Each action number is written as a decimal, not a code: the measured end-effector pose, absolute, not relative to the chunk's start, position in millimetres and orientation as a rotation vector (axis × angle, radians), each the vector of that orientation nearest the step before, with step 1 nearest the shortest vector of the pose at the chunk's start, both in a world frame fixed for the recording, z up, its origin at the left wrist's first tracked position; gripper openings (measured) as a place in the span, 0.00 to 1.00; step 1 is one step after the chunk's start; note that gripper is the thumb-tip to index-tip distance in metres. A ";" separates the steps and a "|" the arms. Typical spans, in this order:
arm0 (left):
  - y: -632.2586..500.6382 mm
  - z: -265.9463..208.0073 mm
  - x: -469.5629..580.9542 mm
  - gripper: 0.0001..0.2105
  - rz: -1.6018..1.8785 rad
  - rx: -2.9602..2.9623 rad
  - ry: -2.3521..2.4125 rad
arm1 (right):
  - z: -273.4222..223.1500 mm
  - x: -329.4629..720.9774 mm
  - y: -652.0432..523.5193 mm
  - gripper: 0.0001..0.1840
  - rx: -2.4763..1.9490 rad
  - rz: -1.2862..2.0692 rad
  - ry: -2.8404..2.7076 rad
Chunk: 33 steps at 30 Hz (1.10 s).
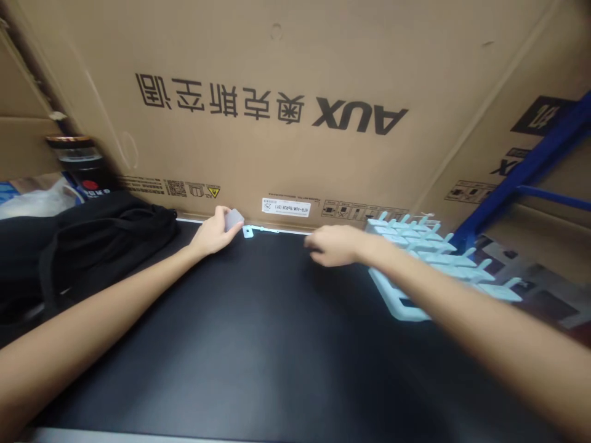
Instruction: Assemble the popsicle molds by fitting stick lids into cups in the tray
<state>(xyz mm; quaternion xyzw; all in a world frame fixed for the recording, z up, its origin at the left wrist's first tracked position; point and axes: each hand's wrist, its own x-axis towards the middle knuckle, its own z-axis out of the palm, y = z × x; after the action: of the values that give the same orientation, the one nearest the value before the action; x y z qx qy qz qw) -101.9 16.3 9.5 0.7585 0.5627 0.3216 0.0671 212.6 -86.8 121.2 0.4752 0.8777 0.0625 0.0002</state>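
Observation:
My left hand [213, 234] is at the back edge of the black tabletop, its thumb and fingers closed on a small flat-sided grey block [234, 219]. Just right of that block lies a small light blue plastic piece [249, 232] with a hole and a thin strip running off it. My right hand [335, 245] is over the table near the box, fingers curled inward and a little blurred; anything between them is hidden. Beside and partly behind my right forearm stands a light blue plastic rack [397, 300] bearing rows of light blue pieces with upright tabs [436, 246].
A large cardboard box [258, 154] with upside-down print walls off the back of the black table [258, 357]. On the left are a black cloth bag [101, 240] and a dark jar [83, 163]. A blue metal frame [521, 172] slants along the right.

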 end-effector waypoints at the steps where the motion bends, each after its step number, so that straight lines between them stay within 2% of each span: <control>1: 17.8 8.6 -102.2 0.28 1.083 2.237 1.612 | 103.0 186.4 -76.8 0.07 1.426 0.170 2.805; 5: 25.5 5.7 -106.3 0.26 1.273 2.182 1.405 | 52.8 111.7 -35.1 0.16 1.376 0.225 2.989; 8: 27.9 5.2 -107.2 0.27 1.359 2.162 1.349 | 35.2 96.0 -16.5 0.17 1.371 0.224 3.083; 11: 24.6 5.1 -99.9 0.27 1.472 2.072 1.156 | 24.2 113.6 -19.4 0.16 1.330 0.191 3.153; 17: 2.4 -0.3 -61.1 0.21 1.174 2.071 0.861 | 15.5 172.2 -62.6 0.03 1.335 -0.268 3.464; 18: -2.6 -1.2 -53.3 0.20 1.147 2.058 0.814 | 16.4 176.3 -68.1 0.04 1.424 -0.310 3.538; 22: -20.3 -0.3 -27.1 0.17 1.053 2.014 0.527 | 24.7 176.8 -74.7 0.24 1.761 -0.366 3.779; 25: -25.6 4.2 -17.2 0.12 0.990 2.025 0.321 | 28.6 174.7 -71.8 0.26 1.664 -0.333 3.831; 27: -25.1 7.1 -15.2 0.16 0.951 2.057 0.268 | 27.5 176.0 -70.5 0.24 1.660 -0.195 3.839; 31: -21.6 8.4 -17.4 0.36 0.804 2.185 0.353 | 21.6 181.9 -69.7 0.19 1.754 -0.001 3.819; 33: -20.9 7.2 -19.2 0.37 0.737 2.231 0.453 | 19.5 184.1 -69.4 0.17 1.790 -0.008 3.758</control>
<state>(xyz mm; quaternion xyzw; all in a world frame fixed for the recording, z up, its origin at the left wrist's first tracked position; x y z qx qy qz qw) -19.2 -20.9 7.2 0.8677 0.1763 0.2868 0.3657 184.1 -69.4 19.5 0.3751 0.7877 -0.0017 -0.4887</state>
